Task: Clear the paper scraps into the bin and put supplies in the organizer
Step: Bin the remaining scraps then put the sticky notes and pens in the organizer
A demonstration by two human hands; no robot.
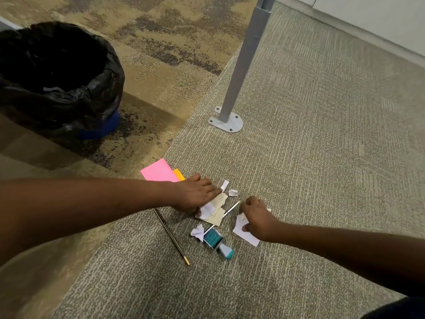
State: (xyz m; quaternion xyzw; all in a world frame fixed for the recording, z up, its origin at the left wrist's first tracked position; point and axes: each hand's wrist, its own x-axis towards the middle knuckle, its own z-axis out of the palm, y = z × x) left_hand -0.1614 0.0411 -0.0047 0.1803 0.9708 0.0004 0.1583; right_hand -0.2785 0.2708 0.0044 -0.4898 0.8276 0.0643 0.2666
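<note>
Torn paper scraps lie on the grey carpet: a cream and white pile (216,209), a crumpled bit (232,192) and another crumpled scrap (197,231). My left hand (195,194) presses down on the cream pile, fingers curled over white pieces. My right hand (257,217) is closed on a white paper scrap (245,233). A teal stamp (216,241), a dark pencil (171,236) and a thin pen (231,208) lie among the scraps. Pink sticky notes (158,171) and an orange pad (179,174) sit behind my left hand. The bin (57,77), lined with a black bag, stands far left.
A grey metal table leg (243,58) with a bolted foot plate (226,122) rises just beyond the scraps. A white wall base (368,26) runs along the upper right. Tan patterned carpet (165,38) lies between the scraps and the bin.
</note>
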